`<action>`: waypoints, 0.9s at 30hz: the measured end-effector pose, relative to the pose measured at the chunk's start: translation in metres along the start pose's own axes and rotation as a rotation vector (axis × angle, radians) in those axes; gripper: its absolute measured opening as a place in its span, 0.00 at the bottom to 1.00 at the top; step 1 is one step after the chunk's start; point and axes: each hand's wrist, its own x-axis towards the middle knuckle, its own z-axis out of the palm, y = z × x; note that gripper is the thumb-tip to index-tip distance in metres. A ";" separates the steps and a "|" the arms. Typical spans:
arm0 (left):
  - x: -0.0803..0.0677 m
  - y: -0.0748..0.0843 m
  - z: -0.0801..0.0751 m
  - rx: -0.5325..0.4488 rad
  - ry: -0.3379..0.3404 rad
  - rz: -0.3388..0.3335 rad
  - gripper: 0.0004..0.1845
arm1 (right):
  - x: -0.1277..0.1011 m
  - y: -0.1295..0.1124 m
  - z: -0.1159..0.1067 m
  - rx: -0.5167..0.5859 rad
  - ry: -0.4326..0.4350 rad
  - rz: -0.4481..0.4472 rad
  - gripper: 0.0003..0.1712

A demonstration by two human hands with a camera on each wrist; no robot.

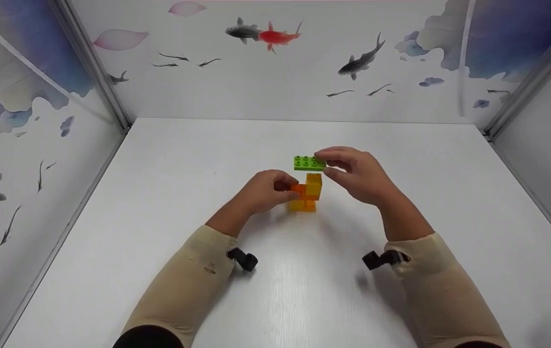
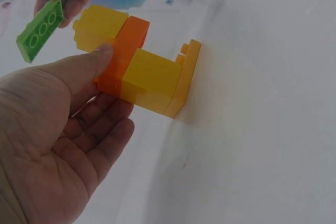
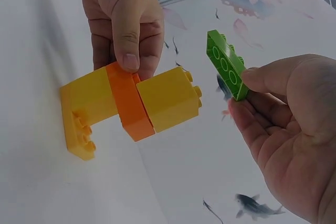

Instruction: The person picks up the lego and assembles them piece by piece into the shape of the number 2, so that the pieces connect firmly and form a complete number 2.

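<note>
A small stack of toy building bricks stands on the white table. Its base is a thin yellow-orange plate (image 2: pixel 186 80) with studs showing, under a yellow brick (image 2: pixel 152 77). Across that lies an orange brick (image 3: pixel 128 106), and a second yellow brick (image 3: pixel 169 98) tops one end. My left hand (image 1: pixel 265 191) pinches the orange brick between thumb and fingers. Over the stack, my right hand (image 1: pixel 357 171) pinches a flat green brick (image 1: pixel 306 163) by its end, studs up. Hollow rings show on its underside in both wrist views, and a gap separates it from the top yellow brick.
The white table (image 1: pixel 280 290) runs back to a wall (image 1: pixel 275 87) printed with fish and petals. Side walls stand left and right, with metal posts at the corners. Small black cameras (image 1: pixel 244 259) sit at both sleeve cuffs.
</note>
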 end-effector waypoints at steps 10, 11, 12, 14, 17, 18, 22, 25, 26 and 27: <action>0.000 -0.006 0.001 0.003 0.003 0.037 0.17 | -0.002 0.008 0.006 -0.013 -0.051 -0.002 0.20; 0.000 -0.007 0.001 0.007 0.006 0.044 0.17 | -0.002 0.008 0.007 -0.015 -0.060 0.002 0.20; 0.000 -0.007 0.001 0.006 0.008 0.049 0.17 | -0.002 0.008 0.008 -0.022 -0.069 0.009 0.20; 0.000 -0.008 0.002 0.006 0.013 0.059 0.16 | -0.002 0.008 0.009 -0.038 -0.089 0.017 0.20; 0.000 -0.008 0.002 0.002 0.017 0.069 0.16 | -0.001 0.008 0.009 -0.071 -0.114 0.021 0.21; 0.000 -0.008 0.002 -0.001 0.018 0.072 0.17 | -0.001 0.008 0.009 -0.086 -0.120 0.021 0.20; 0.001 -0.007 0.002 0.009 0.015 0.070 0.18 | -0.001 0.007 0.008 -0.124 -0.137 0.030 0.19; 0.001 -0.006 0.001 0.022 0.011 0.056 0.19 | 0.000 0.007 0.008 -0.141 -0.143 0.048 0.18; 0.001 -0.005 0.001 0.026 0.008 0.050 0.19 | 0.000 0.007 0.008 -0.143 -0.143 0.053 0.17; 0.001 -0.005 0.001 0.029 0.008 0.049 0.19 | 0.000 0.007 0.008 -0.146 -0.143 0.058 0.17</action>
